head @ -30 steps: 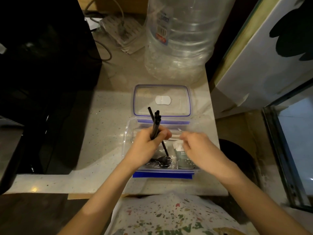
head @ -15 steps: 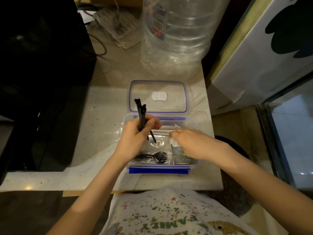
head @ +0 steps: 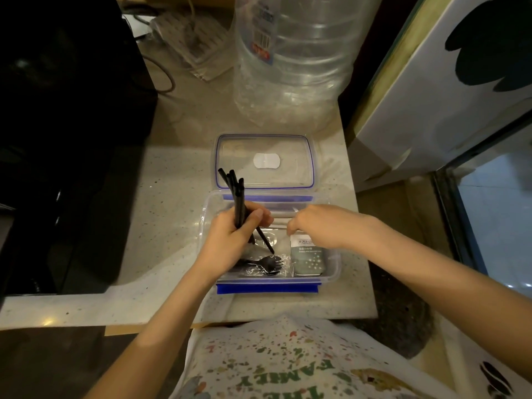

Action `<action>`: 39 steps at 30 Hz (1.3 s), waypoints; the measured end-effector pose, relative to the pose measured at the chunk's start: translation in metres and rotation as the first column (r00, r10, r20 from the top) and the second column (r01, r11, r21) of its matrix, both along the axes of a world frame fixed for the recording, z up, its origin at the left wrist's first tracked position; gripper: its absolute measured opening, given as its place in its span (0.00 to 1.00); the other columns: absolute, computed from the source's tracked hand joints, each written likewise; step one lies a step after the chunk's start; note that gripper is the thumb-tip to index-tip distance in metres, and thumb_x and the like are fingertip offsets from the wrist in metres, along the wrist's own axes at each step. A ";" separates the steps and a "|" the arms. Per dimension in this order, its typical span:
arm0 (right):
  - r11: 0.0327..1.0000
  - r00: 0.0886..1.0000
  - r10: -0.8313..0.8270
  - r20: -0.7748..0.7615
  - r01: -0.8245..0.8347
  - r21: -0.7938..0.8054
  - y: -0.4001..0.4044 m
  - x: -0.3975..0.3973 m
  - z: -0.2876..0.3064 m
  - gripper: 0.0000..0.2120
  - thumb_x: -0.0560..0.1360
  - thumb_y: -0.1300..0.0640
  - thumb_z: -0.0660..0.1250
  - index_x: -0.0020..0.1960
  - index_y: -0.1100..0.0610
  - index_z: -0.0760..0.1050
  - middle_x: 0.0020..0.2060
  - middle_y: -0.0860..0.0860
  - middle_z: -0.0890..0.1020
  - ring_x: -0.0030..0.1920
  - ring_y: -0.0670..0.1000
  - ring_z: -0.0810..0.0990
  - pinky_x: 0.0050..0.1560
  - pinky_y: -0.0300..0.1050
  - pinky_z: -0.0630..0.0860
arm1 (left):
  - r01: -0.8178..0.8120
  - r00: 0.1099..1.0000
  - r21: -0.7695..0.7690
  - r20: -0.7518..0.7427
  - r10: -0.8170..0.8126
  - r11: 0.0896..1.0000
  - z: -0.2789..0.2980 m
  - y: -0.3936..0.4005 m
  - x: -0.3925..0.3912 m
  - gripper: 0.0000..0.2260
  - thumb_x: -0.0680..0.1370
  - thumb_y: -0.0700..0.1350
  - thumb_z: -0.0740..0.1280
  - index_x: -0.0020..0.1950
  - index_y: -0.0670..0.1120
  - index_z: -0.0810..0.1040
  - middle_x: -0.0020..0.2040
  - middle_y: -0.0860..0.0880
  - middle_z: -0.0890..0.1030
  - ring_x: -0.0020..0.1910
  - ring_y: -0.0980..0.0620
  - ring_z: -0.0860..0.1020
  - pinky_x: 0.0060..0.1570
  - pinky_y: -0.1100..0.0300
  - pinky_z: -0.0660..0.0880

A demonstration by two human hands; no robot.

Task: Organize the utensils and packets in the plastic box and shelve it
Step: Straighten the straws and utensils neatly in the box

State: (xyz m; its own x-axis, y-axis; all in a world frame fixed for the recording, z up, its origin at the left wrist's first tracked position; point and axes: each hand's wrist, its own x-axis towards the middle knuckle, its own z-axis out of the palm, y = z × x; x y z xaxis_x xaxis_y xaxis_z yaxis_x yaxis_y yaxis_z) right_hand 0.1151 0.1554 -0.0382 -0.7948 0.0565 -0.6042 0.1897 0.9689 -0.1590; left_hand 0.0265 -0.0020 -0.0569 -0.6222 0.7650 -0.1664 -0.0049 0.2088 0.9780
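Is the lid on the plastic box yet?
No, the lid lies flat on the counter behind the open plastic box.

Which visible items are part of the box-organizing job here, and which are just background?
Job: plastic box, its lid, black sticks in left hand, wrapped black sporks, green packet, right hand.

Background: water jug, power strip, black appliance.

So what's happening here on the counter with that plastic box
A person is sorting an open plastic box on the counter; its lid lies just behind it. The left hand grips a bundle of black utensils, handles up. The right hand reaches into the box above a green packet; what it pinches is unclear. A wrapped black fork lies inside.
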 end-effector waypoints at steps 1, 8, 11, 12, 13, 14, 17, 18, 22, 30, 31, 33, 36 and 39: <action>1.000 1.000 -0.007 0.014 0.007 -0.009 0.002 -0.001 -0.001 0.23 0.74 0.71 0.60 0.65 0.53 0.71 0.62 0.54 0.76 0.57 0.54 0.77 0.57 0.48 0.75 | -0.021 1.000 -0.007 0.004 0.021 1.000 -0.001 0.000 -0.001 0.09 0.78 0.38 0.60 0.44 0.48 0.78 0.44 0.49 0.83 0.46 0.56 0.82 0.52 0.64 0.77; 0.996 0.996 -0.085 -0.001 0.085 -0.020 0.005 -0.010 0.002 0.16 0.75 0.71 0.58 0.58 0.60 0.76 0.53 0.57 0.79 0.47 0.54 0.78 0.47 0.45 0.74 | -0.082 0.996 -0.013 -0.024 0.082 0.997 -0.003 -0.001 -0.001 0.11 0.78 0.39 0.61 0.42 0.52 0.78 0.40 0.55 0.83 0.47 0.55 0.82 0.54 0.58 0.76; 0.995 0.996 -0.093 0.008 0.093 -0.023 0.007 -0.011 0.000 0.15 0.74 0.72 0.58 0.56 0.62 0.77 0.52 0.57 0.80 0.49 0.56 0.79 0.48 0.48 0.76 | -0.094 0.994 -0.017 -0.054 0.093 0.995 -0.004 -0.001 0.000 0.10 0.78 0.40 0.61 0.43 0.52 0.78 0.40 0.56 0.83 0.47 0.56 0.82 0.54 0.57 0.76; 0.995 0.995 -0.096 0.017 0.096 -0.025 0.007 -0.011 -0.001 0.15 0.74 0.72 0.57 0.56 0.63 0.77 0.53 0.59 0.80 0.51 0.58 0.79 0.49 0.50 0.76 | -0.091 0.994 -0.021 -0.064 0.090 0.996 -0.004 -0.001 0.000 0.09 0.78 0.40 0.61 0.44 0.52 0.78 0.41 0.56 0.83 0.47 0.56 0.81 0.54 0.57 0.76; 0.995 0.995 -0.099 0.029 0.100 -0.022 0.007 -0.012 -0.002 0.16 0.73 0.73 0.57 0.56 0.65 0.77 0.54 0.61 0.80 0.53 0.61 0.78 0.49 0.51 0.76 | -0.086 0.994 -0.022 -0.074 0.084 0.996 -0.005 -0.001 0.000 0.09 0.78 0.41 0.61 0.44 0.52 0.78 0.42 0.56 0.83 0.48 0.56 0.81 0.54 0.57 0.76; 0.995 0.994 -0.097 0.041 0.098 -0.018 0.007 -0.013 -0.003 0.16 0.73 0.73 0.57 0.56 0.66 0.77 0.54 0.63 0.80 0.55 0.62 0.78 0.47 0.53 0.75 | -0.082 0.993 -0.022 -0.081 0.080 0.996 -0.005 -0.001 0.000 0.09 0.78 0.41 0.61 0.44 0.53 0.78 0.41 0.57 0.83 0.48 0.57 0.81 0.54 0.58 0.76; 0.996 0.995 -0.079 0.064 0.080 -0.029 0.008 -0.012 -0.003 0.15 0.73 0.72 0.57 0.55 0.66 0.77 0.54 0.63 0.80 0.55 0.62 0.78 0.53 0.53 0.77 | -0.081 0.994 -0.023 -0.081 0.078 0.996 -0.006 -0.001 0.000 0.09 0.78 0.42 0.61 0.45 0.53 0.77 0.40 0.58 0.83 0.48 0.58 0.81 0.52 0.63 0.76; 0.997 0.995 -0.069 0.065 0.072 -0.037 0.008 -0.011 -0.002 0.14 0.73 0.72 0.58 0.55 0.66 0.78 0.54 0.62 0.80 0.54 0.61 0.78 0.55 0.54 0.77 | -0.080 0.993 -0.027 -0.087 0.078 0.996 -0.005 -0.001 0.000 0.08 0.78 0.42 0.61 0.45 0.53 0.77 0.42 0.57 0.82 0.48 0.59 0.81 0.50 0.65 0.76; 0.999 0.997 -0.033 0.076 0.035 -0.030 0.007 -0.009 0.000 0.15 0.72 0.72 0.59 0.56 0.66 0.77 0.55 0.61 0.80 0.54 0.61 0.78 0.55 0.54 0.76 | -0.085 0.991 -0.033 -0.109 0.081 0.996 -0.006 -0.002 0.000 0.08 0.78 0.42 0.60 0.45 0.52 0.77 0.43 0.56 0.82 0.47 0.59 0.81 0.47 0.69 0.76; 0.999 0.998 -0.026 0.060 0.028 -0.042 0.007 -0.010 0.010 0.15 0.77 0.66 0.58 0.62 0.58 0.75 0.55 0.55 0.80 0.49 0.52 0.78 0.49 0.43 0.74 | -0.046 0.998 -0.024 -0.047 0.045 0.999 -0.003 -0.001 0.000 0.08 0.78 0.42 0.59 0.46 0.49 0.77 0.44 0.52 0.83 0.47 0.57 0.82 0.52 0.64 0.76; 0.996 0.998 -0.055 0.006 0.055 -0.077 0.009 -0.010 0.015 0.15 0.77 0.64 0.59 0.63 0.57 0.74 0.54 0.53 0.80 0.48 0.49 0.77 0.48 0.39 0.73 | -0.037 0.999 -0.019 -0.026 0.037 0.999 -0.003 0.000 -0.001 0.07 0.78 0.41 0.59 0.47 0.47 0.77 0.44 0.51 0.83 0.47 0.57 0.82 0.52 0.63 0.76; 0.959 0.977 -0.181 -0.113 0.150 -0.241 0.012 -0.010 0.031 0.15 0.76 0.59 0.64 0.63 0.54 0.74 0.50 0.47 0.80 0.43 0.43 0.77 0.43 0.32 0.71 | -0.024 0.999 -0.002 0.022 0.024 1.000 -0.001 0.003 -0.003 0.08 0.78 0.39 0.59 0.47 0.44 0.78 0.43 0.50 0.83 0.44 0.58 0.82 0.50 0.65 0.77; 0.727 0.873 -0.457 -0.172 0.254 -0.638 0.004 -0.008 0.053 0.26 0.69 0.54 0.73 0.65 0.49 0.69 0.51 0.44 0.78 0.37 0.44 0.79 0.39 0.31 0.74 | 0.043 0.999 0.022 -0.014 -0.042 0.999 0.006 0.010 -0.005 0.08 0.79 0.37 0.59 0.48 0.41 0.78 0.41 0.52 0.82 0.41 0.62 0.81 0.45 0.71 0.75; 0.491 0.768 -0.621 -0.157 0.226 -0.841 -0.012 -0.008 0.056 0.30 0.64 0.57 0.77 0.63 0.49 0.69 0.52 0.48 0.77 0.36 0.52 0.76 0.43 0.40 0.77 | 0.122 0.985 -0.006 -0.119 -0.122 0.992 0.005 0.016 -0.008 0.07 0.77 0.39 0.62 0.46 0.43 0.79 0.41 0.48 0.82 0.43 0.54 0.81 0.46 0.61 0.77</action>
State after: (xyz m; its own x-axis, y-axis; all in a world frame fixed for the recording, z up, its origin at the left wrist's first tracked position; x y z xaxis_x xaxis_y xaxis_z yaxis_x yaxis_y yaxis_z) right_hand 0.1071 0.1435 0.0181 -0.9598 0.1528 -0.2354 0.2689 0.2608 -0.9272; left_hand 0.0185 0.0138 -0.0520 -0.5394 0.8365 -0.0961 0.1368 0.1997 0.9703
